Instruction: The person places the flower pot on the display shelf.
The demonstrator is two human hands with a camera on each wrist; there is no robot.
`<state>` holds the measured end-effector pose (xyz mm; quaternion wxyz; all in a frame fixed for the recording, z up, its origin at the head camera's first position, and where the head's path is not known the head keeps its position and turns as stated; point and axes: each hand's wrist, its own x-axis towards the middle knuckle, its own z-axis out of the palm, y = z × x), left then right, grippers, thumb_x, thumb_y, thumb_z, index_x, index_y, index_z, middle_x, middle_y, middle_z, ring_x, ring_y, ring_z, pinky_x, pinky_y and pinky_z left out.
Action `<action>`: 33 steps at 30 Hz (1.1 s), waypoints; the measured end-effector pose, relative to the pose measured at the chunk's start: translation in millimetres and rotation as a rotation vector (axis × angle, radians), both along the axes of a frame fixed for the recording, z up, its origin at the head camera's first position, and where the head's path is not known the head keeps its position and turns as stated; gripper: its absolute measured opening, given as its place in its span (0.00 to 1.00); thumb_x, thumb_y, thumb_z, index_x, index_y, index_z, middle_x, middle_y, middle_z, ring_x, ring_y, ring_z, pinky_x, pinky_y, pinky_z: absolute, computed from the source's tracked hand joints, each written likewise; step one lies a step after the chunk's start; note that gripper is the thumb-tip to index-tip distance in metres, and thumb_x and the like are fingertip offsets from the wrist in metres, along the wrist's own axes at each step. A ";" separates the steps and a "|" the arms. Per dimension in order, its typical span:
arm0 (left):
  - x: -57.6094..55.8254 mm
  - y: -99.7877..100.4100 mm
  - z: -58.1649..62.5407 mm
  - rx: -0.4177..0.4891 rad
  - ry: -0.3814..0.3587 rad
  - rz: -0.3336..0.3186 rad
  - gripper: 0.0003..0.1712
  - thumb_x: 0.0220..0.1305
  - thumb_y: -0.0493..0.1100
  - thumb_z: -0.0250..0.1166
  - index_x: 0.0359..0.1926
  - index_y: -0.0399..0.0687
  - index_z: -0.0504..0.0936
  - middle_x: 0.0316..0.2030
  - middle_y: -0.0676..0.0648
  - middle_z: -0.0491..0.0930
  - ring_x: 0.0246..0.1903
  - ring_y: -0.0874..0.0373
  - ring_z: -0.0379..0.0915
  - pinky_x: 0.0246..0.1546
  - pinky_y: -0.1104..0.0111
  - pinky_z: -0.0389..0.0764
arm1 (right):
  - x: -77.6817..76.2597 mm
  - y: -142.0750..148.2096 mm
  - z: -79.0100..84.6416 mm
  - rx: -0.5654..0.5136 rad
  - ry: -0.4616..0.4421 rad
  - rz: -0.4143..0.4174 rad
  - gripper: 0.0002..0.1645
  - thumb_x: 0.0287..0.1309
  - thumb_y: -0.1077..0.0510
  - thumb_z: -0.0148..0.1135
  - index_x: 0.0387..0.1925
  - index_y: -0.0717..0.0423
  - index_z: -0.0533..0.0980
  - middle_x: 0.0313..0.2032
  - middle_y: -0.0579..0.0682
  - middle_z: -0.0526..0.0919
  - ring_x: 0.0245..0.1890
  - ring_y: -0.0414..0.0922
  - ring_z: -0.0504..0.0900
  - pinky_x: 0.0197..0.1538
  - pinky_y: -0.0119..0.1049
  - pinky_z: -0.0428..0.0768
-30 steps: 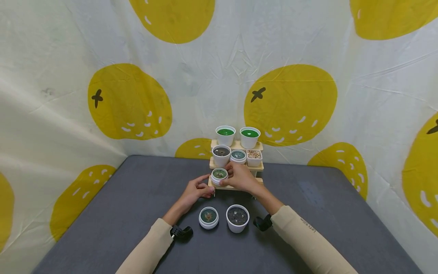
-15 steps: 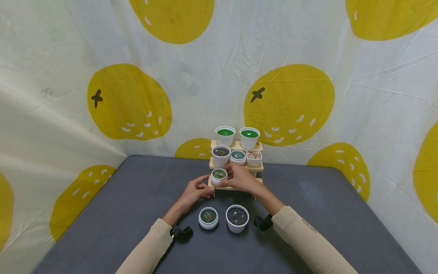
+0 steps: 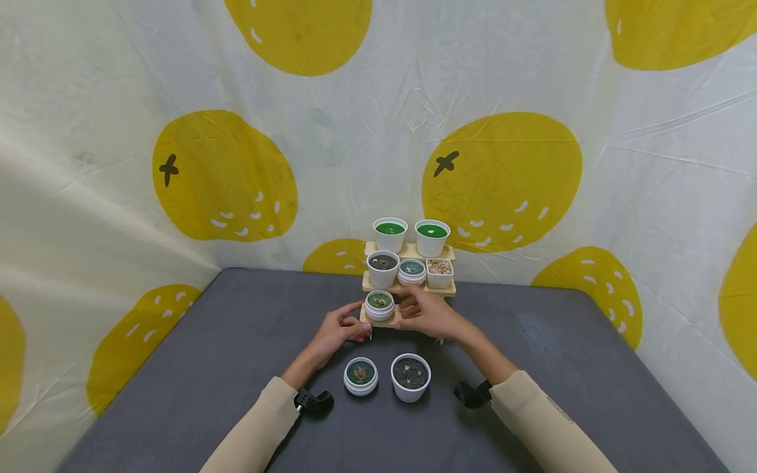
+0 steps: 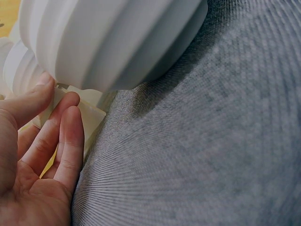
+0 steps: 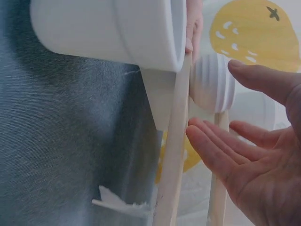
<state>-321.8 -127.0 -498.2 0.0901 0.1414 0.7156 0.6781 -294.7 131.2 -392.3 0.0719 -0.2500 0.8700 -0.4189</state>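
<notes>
A small white ribbed jar with green contents (image 3: pixel 379 313) stands at the left of the lowest shelf of a three-tier wooden stand (image 3: pixel 387 323). My left hand (image 3: pixel 330 334) pinches the left end of that shelf between thumb and fingers, as the left wrist view shows close up. Just right of the jar, my right hand (image 3: pixel 433 316) is spread and holds nothing. In the right wrist view, a gap separates its thumb and fingers (image 5: pixel 207 141) from the jar (image 5: pixel 214 82), and its fingertips lie right at the shelf's edge.
Nearer on the dark table (image 3: pixel 236 407) stand another ribbed jar (image 3: pixel 360 376) and a tall cup with dark filling (image 3: pixel 410 378). The middle shelf carries a brown-filled cup (image 3: pixel 382 269), a ribbed jar (image 3: pixel 411 271) and a square pot (image 3: pixel 439 274). Two green-filled cups (image 3: pixel 389 233) top the stand.
My right hand has let go of the ribbed jar on the lowest shelf and shifted right. The jar stays in place; the left hand has not visibly moved.
</notes>
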 end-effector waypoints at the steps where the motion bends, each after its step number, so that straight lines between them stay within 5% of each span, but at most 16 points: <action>1: -0.2 0.2 -0.1 -0.003 0.002 -0.001 0.42 0.66 0.42 0.73 0.77 0.44 0.65 0.35 0.46 0.89 0.35 0.58 0.86 0.40 0.66 0.88 | 2.1 3.6 -0.3 -0.008 -0.001 0.011 0.39 0.60 0.59 0.74 0.67 0.70 0.67 0.58 0.71 0.80 0.57 0.65 0.84 0.59 0.50 0.85; 13: -1.3 -0.2 1.1 -0.021 -0.007 0.010 0.42 0.65 0.42 0.73 0.77 0.46 0.66 0.36 0.46 0.90 0.37 0.58 0.86 0.40 0.66 0.88 | 33.7 35.0 -6.5 -0.112 -0.080 0.197 0.32 0.70 0.52 0.66 0.68 0.63 0.70 0.64 0.66 0.78 0.62 0.61 0.81 0.64 0.57 0.80; 21: -0.9 -0.4 0.6 -0.022 -0.009 0.009 0.42 0.65 0.42 0.73 0.77 0.45 0.65 0.36 0.47 0.90 0.36 0.58 0.86 0.40 0.67 0.88 | 45.2 43.7 -16.4 -0.152 -0.182 0.289 0.34 0.67 0.59 0.68 0.70 0.59 0.67 0.67 0.63 0.74 0.67 0.66 0.74 0.66 0.59 0.78; 33: -0.4 0.5 0.2 -0.026 -0.008 0.013 0.43 0.65 0.42 0.73 0.77 0.46 0.65 0.36 0.46 0.90 0.36 0.58 0.86 0.40 0.67 0.88 | 49.5 46.8 -25.3 -0.104 -0.229 0.358 0.45 0.58 0.57 0.76 0.73 0.53 0.65 0.70 0.67 0.70 0.70 0.63 0.72 0.67 0.64 0.74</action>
